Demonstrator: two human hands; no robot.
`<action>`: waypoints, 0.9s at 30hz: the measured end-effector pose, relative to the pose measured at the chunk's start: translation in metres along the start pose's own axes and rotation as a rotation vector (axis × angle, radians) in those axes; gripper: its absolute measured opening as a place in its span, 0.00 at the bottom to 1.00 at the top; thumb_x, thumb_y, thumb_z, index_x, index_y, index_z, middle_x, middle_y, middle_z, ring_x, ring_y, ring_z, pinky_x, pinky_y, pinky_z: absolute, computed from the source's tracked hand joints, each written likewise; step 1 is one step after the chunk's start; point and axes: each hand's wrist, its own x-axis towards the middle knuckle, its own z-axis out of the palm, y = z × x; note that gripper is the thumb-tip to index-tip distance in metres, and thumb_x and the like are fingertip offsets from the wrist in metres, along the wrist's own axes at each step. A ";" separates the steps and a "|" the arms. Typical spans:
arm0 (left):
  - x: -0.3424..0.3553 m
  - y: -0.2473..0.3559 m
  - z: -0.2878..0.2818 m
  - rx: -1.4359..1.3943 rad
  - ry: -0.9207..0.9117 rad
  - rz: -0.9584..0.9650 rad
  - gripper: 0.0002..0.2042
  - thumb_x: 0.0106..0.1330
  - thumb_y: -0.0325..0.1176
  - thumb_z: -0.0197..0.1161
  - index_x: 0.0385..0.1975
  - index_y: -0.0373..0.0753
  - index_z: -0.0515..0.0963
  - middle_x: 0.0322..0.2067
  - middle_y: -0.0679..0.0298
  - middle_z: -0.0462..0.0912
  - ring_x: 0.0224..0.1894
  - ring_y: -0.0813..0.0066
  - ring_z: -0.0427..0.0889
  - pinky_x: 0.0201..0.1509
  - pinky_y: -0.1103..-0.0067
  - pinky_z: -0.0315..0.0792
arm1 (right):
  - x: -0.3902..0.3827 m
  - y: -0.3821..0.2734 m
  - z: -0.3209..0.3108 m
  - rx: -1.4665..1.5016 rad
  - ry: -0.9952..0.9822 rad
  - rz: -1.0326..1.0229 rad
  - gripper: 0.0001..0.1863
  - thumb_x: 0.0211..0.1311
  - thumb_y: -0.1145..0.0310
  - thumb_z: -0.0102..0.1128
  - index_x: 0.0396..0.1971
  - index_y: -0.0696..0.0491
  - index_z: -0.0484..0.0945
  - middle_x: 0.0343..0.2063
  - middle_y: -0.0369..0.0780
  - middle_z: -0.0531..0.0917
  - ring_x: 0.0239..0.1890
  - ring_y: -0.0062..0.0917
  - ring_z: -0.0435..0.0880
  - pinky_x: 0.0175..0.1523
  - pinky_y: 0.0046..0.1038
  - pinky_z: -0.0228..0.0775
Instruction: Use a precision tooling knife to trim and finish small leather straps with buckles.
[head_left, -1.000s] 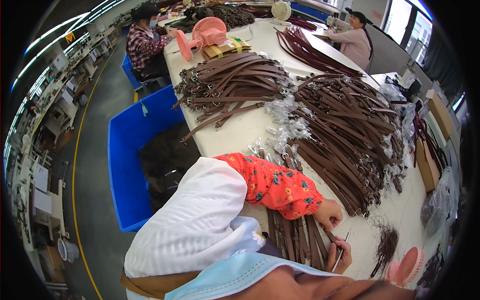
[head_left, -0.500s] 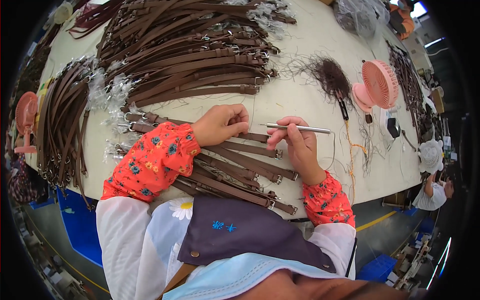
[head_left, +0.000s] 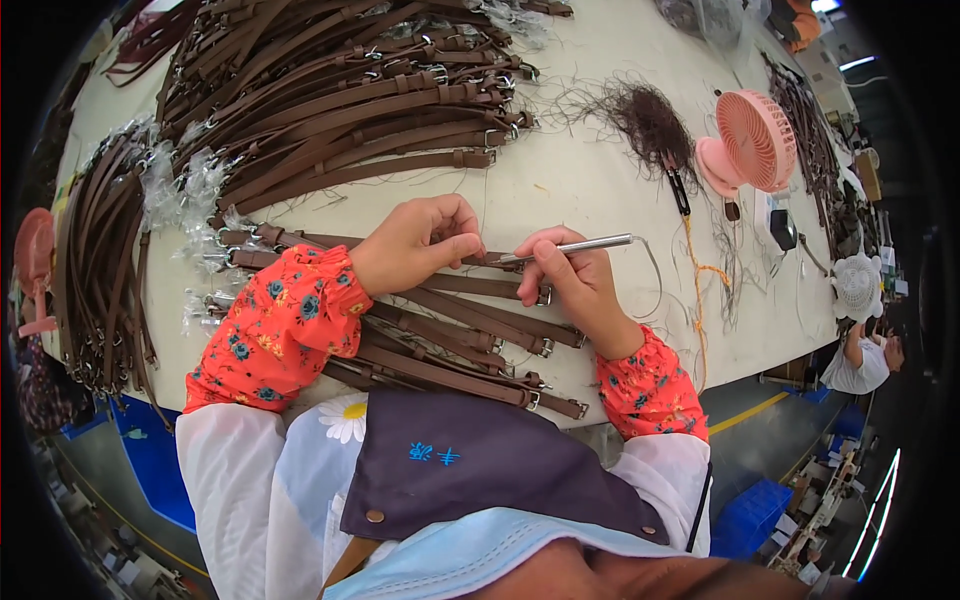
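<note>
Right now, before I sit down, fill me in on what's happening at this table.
A person is working over brown straps with both hands. The right hand holds a slim, pen-shaped metal tool, its tip close to one strap. The left hand is beside that strap, fingers curled; whether it pinches anything is too small to tell. More buckled straps lie nearer the person, with a large strap pile beyond. A pink fan stands to the right.

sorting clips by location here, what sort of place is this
Probably a workshop or factory for strap goods: many buckled brown straps lie heaped on a pale worktable, with a yellow floor line beyond.
</note>
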 end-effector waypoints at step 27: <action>0.000 0.001 -0.004 -0.069 -0.062 -0.057 0.06 0.67 0.30 0.60 0.34 0.35 0.73 0.32 0.65 0.82 0.30 0.86 0.75 0.36 0.86 0.71 | 0.001 0.004 -0.001 0.015 -0.010 -0.009 0.14 0.74 0.62 0.47 0.40 0.59 0.75 0.21 0.36 0.80 0.23 0.16 0.78 0.30 0.18 0.69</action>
